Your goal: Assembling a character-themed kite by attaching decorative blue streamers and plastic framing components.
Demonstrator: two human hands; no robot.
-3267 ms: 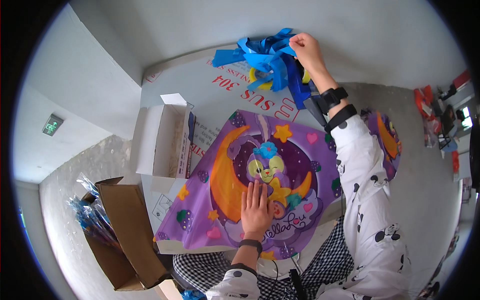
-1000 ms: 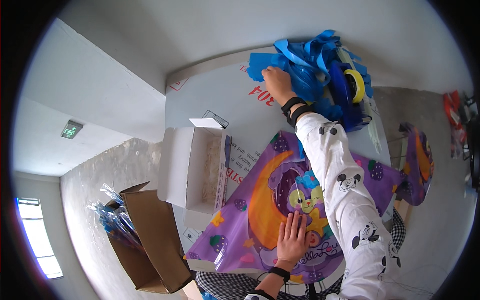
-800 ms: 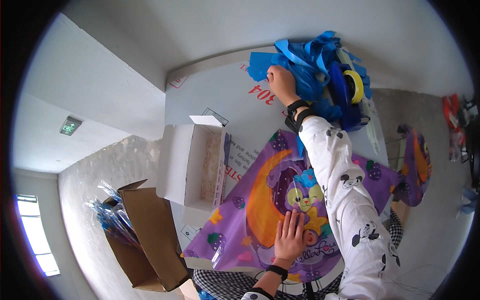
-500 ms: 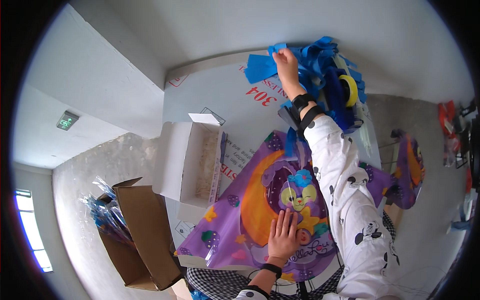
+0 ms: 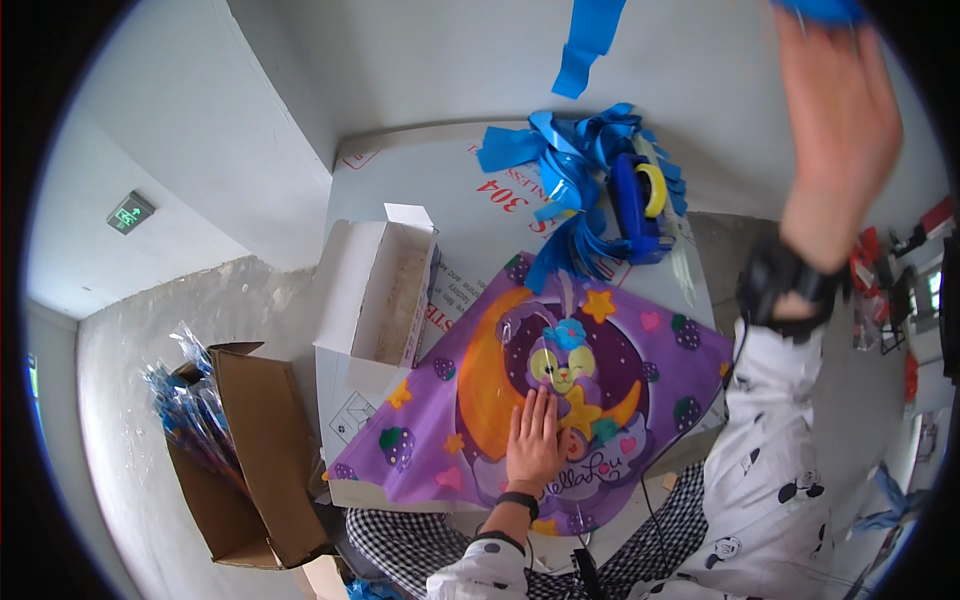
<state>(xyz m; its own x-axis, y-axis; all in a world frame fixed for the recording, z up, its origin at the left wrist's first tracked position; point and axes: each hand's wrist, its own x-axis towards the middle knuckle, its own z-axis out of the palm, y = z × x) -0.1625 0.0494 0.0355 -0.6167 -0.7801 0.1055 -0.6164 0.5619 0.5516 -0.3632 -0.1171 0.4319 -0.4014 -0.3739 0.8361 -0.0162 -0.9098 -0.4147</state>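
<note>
Presently, right hand (image 5: 838, 130): grip clamped, 1 blue ribbon (image 5: 825, 9) aloft.
Left hand (image 5: 536, 448): grip apart, pressing cartoon-print sheet (image 5: 600, 362).
Ribbon step: next move likely needs steady sheet.

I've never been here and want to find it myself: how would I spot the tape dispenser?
Start with the grey table and look to its far right part, beyond the purple sheet. The tape dispenser sits there, just right of the main tangle of blue strips. Unlike those floppy strips, it has a solid, dark-blue body with a yellow ring on it.
</note>
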